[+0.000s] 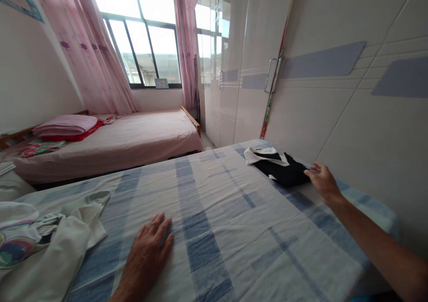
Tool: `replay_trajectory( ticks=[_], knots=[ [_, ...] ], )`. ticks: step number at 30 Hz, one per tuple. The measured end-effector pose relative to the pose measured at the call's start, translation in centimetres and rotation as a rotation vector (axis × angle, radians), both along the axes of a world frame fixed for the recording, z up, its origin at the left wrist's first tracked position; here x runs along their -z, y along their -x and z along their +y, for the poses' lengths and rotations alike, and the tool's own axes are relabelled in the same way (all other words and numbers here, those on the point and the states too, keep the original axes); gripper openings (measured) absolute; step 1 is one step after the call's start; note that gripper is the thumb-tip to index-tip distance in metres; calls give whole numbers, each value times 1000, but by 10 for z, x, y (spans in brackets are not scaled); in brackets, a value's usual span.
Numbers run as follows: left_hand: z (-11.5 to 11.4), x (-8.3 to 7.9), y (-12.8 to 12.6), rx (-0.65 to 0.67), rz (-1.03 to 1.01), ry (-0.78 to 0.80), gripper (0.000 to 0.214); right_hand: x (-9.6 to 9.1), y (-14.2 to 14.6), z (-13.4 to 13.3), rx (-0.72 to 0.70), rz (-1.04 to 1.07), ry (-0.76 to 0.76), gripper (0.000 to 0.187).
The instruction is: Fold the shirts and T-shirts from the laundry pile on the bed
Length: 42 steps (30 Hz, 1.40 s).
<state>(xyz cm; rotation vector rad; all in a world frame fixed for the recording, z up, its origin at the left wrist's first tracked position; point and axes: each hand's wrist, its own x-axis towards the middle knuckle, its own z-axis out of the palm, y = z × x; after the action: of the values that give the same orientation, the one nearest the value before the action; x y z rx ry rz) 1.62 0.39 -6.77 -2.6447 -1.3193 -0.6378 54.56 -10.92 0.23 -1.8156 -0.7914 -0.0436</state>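
Observation:
A folded black shirt with a white collar (290,171) lies on the far right part of the bed with the blue-and-white checked sheet (230,230). My right hand (323,179) reaches to the shirt's right edge, its fingertips pinched together there. My left hand (149,248) rests palm down on the sheet, fingers stretched out and holding nothing. To its left, a loose heap of white and pale grey clothes (56,239) lies crumpled, one piece showing a colourful print. The left side of that heap runs out of view.
A second bed with a pink sheet (143,137) stands beyond, bearing folded pink bedding (68,125). Tall glossy wardrobe doors (310,34) line the right side, close to the checked bed. Pink curtains (76,47) hang beside the window (147,39).

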Motion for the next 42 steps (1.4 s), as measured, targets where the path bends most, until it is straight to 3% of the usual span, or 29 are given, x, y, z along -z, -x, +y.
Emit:
replay_trajectory(
  ticks=[2, 6, 10, 13, 18, 23, 26, 29, 32, 34, 36, 39, 42],
  knots=[
    [-4, -7, -3, -21, 15, 52, 38, -6, 31, 18, -73, -35, 70, 57],
    [-19, -27, -12, -75, 36, 170, 38, -4, 122, 52, -415, -253, 274, 57],
    [-23, -34, -16, -89, 2, 221, 39, 23, 197, 75, -642, -464, 406, 59],
    [-22, -32, -15, -85, -24, 204, 39, 51, 225, 89, -680, -619, 529, 61],
    [-22, -31, -15, -68, -38, 162, 37, 80, 229, 99, -582, -947, 554, 61],
    [-22, -33, -15, -51, -13, 145, 36, 86, 221, 101, -581, -1105, 522, 58],
    [-14, -46, -7, -63, 36, 163, 33, 85, 223, 103, -556, -1081, 544, 60],
    [-3, -76, 19, -251, 53, 82, 33, 82, 226, 105, -548, -1069, 571, 63],
    [4, -113, 60, -601, 62, -41, 40, 80, 227, 104, -552, -1097, 565, 61],
    [4, -133, 88, -797, 64, -34, 46, 80, 227, 104, -553, -1110, 542, 58],
    [3, -146, 113, -869, 58, -5, 42, 80, 226, 103, -562, -1114, 516, 54],
    [0, -152, 138, -863, 37, 28, 26, 81, 226, 103, -578, -1105, 490, 50],
    [-1, -156, 150, -883, 5, 42, 32, 82, 226, 103, -580, -1096, 476, 49]
  ],
)
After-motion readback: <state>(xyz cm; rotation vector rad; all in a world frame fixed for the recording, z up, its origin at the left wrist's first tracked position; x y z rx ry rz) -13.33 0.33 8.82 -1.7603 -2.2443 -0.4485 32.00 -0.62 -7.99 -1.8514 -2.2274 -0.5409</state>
